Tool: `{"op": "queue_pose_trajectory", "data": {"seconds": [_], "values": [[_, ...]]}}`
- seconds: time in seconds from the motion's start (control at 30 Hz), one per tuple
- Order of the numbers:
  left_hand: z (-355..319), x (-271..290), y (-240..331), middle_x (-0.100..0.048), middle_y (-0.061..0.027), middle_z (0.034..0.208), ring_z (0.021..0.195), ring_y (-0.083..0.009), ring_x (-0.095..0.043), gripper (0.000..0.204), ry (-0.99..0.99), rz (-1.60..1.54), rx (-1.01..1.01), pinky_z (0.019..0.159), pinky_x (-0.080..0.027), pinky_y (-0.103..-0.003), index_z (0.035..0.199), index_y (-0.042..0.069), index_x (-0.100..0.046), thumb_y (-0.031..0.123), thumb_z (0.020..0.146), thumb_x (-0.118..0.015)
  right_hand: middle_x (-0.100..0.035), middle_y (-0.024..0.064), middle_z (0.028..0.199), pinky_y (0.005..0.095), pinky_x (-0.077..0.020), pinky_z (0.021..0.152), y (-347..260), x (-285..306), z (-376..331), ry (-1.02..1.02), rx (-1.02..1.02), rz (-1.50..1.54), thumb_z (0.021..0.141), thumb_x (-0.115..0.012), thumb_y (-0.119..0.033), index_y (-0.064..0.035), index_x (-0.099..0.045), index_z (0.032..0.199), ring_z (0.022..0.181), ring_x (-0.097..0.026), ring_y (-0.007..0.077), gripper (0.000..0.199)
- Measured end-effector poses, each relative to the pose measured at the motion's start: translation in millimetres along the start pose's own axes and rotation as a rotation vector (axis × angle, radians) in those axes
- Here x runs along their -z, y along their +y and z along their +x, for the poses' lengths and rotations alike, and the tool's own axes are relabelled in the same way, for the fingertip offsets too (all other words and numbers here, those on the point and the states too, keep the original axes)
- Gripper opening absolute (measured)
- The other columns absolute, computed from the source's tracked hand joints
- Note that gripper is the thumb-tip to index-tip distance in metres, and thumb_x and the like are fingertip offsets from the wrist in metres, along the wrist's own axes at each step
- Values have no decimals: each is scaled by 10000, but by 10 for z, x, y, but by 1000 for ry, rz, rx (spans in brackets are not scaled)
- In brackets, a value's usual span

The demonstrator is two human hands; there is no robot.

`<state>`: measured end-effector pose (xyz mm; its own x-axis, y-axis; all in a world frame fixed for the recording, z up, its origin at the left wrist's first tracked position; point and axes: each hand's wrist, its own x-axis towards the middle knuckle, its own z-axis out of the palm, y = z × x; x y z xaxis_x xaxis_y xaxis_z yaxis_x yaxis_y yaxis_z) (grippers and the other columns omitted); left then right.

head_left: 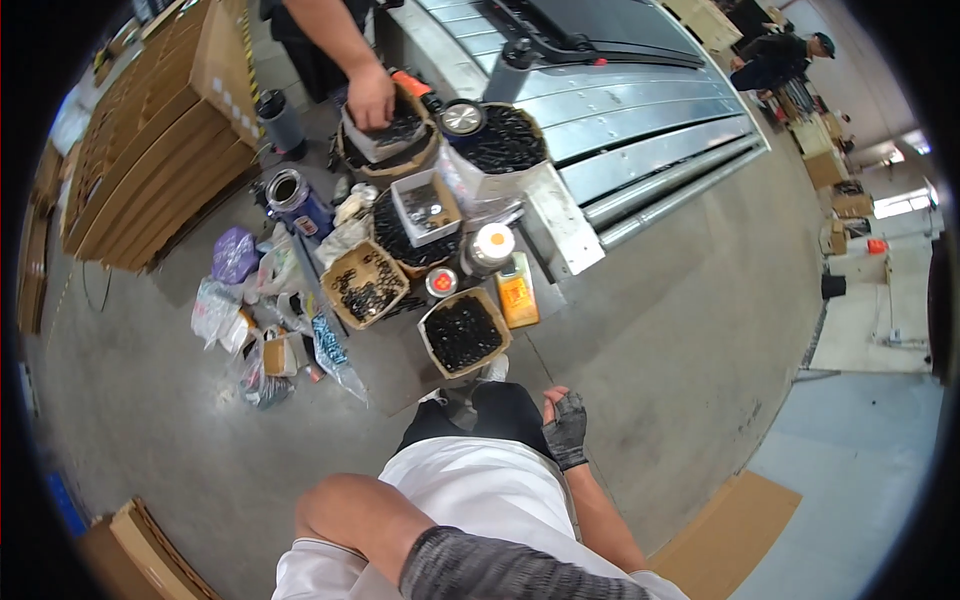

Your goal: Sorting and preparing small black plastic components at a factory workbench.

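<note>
My right hand [566,430], in a grey fingerless glove, hangs beside my right thigh. Its fingers are curled, and whatever they may hold is hidden. My left arm bends across my white shirt in a dark grey sleeve [500,565]; its hand lies outside the picture. In front of my feet stands an open cardboard box of black parts [465,333]. Just beyond it are a box of small ring-like parts [365,285], a yellow container [517,290] and a silver-lidded flask [490,246]. A white box [425,207] of small metal pieces rests on another box of black parts.
A co-worker's hand [370,98] reaches into a box at the far side. A metal roller conveyor [650,150] extends to the far right. Stacked cardboard [160,150] stands at the left, with plastic bags [235,255] on the floor nearby. Another person [780,60] is far right.
</note>
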<state>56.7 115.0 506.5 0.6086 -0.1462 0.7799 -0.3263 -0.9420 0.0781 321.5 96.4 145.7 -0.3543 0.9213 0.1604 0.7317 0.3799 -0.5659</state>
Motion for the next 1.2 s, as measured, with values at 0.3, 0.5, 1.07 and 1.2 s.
{"op": "queue_pose_trajectory", "data": {"seconds": [0.3, 0.5, 1.07, 1.2], "values": [[364, -75, -527, -603, -121, 1039, 796, -225, -609, 323, 103, 283, -19, 671, -498, -371, 1217, 22, -575, 137, 924, -502, -642, 131, 876, 410, -490, 755, 1343, 173, -672, 139, -235, -41, 793, -615, -44, -74, -635, 890, 849, -620, 322, 103], [769, -410, -1290, -610, -116, 1031, 789, -222, -610, 310, 213, 456, -58, 664, -498, -375, 1203, 23, -581, 123, 917, -516, -643, 156, 830, 426, -485, 711, 2346, 216, -617, 123, -439, -89, 834, -590, -161, -75, -668, 867, 788, -622, 332, 120], [98, -4403, -4415, -684, -131, 991, 841, -309, -654, 313, -382, -19, 1008, 743, -502, -435, 1127, 120, -625, 342, 936, -513, -608, 84, 779, 416, -552, 589, 4799, 1730, -74, -107, -1289, 1017, 857, -697, -322, -32, -624, 909, 631, -596, 239, 304], [87, -4668, -5244, -667, -136, 1080, 978, -299, -635, 334, -594, -154, 1154, 858, -468, -445, 1170, 132, -616, 342, 933, -507, -571, 47, 736, 346, -494, 594, 5331, 1778, -44, -138, -1004, 1001, 855, -626, -190, -60, -611, 848, 677, -564, 185, 131]]}}
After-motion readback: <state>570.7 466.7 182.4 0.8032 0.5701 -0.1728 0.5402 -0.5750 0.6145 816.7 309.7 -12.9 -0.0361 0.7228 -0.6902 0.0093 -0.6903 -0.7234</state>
